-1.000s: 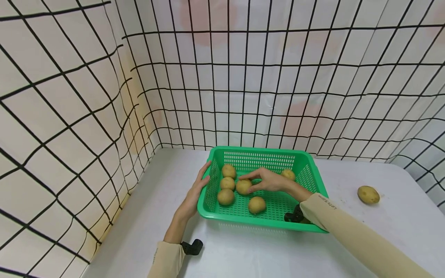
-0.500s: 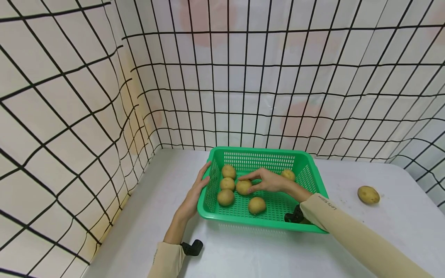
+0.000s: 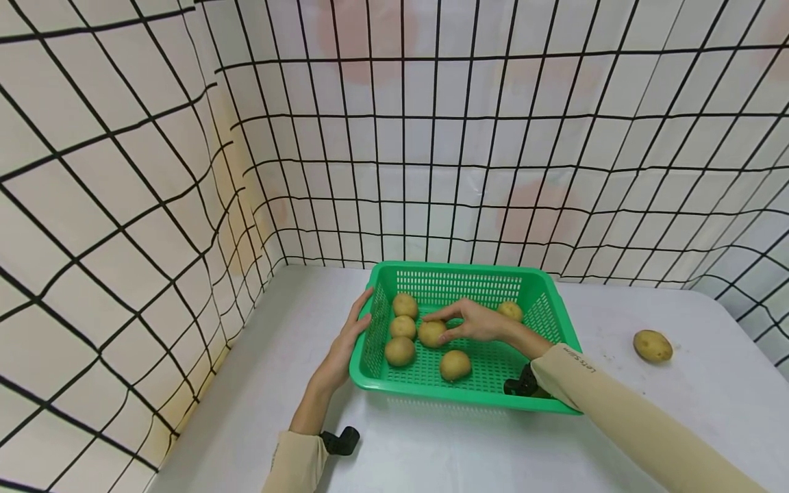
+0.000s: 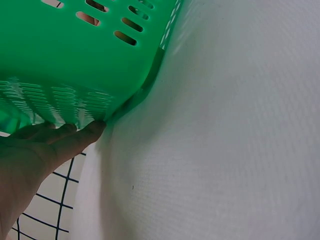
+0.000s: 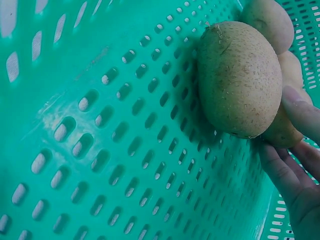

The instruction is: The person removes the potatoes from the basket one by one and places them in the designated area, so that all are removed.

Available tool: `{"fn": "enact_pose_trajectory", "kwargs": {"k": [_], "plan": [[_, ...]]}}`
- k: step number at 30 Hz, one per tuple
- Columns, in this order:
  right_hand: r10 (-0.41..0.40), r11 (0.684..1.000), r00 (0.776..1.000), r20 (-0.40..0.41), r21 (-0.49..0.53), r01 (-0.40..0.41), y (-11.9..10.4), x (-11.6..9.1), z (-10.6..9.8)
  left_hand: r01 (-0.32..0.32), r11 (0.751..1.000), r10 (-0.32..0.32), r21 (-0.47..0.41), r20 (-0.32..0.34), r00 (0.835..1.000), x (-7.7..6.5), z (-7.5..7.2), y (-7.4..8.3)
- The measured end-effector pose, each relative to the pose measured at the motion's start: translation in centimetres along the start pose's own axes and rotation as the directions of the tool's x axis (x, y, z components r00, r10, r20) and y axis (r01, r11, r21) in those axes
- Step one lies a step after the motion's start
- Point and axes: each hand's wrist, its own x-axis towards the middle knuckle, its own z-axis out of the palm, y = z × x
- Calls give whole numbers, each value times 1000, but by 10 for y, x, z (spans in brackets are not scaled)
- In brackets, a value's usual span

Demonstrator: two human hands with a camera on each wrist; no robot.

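Observation:
A green plastic basket with slotted walls sits on the white table. My right hand reaches inside and holds a potato between thumb and fingers, close to the basket floor. Left of it, several potatoes stand in a row along the basket's left wall. Nearer the front lies another potato, which looms large in the right wrist view and partly covers the held one. My left hand is outside the basket, its extended fingers resting against the left wall; in the left wrist view the fingertips touch that wall low down.
Behind my right wrist, a potato lies at the basket's back right. One more potato sits on the table right of the basket. Black netting over white sheeting closes off the back and sides. A black camera is on my left wrist.

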Motion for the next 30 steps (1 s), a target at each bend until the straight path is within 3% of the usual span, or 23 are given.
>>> {"fn": "enact_pose_trajectory", "kwargs": {"k": [30], "plan": [[65,998,997,-43,13,-65,-4,-2,-5,3,1000,-3,-8,2,1000,-1,0,1]]}}
